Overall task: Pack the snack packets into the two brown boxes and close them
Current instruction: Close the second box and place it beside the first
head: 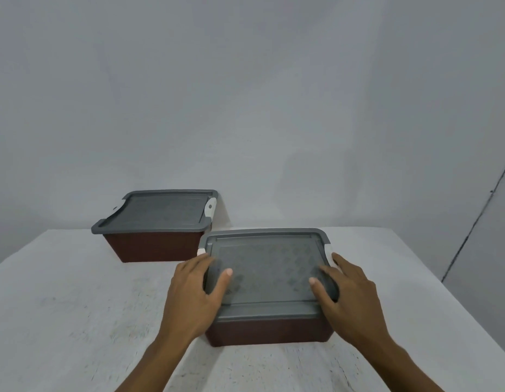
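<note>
Two brown boxes with grey lids stand on the table. The near box [269,331] sits at centre right with its grey lid [266,271] on top. My left hand [196,290] rests on the lid's left edge, thumb lying on the lid, fingers reaching toward the white left latch [201,251]. On the lid's right edge lies my right hand [348,292], its thumb also on top, fingers by the right latch. The far box [152,246] stands behind to the left, lid [160,212] on, a white latch [210,206] at its right side. No snack packets show.
A white cloth covers the table [76,306], whose far edge meets a plain grey wall. The table's right edge runs diagonally at the lower right.
</note>
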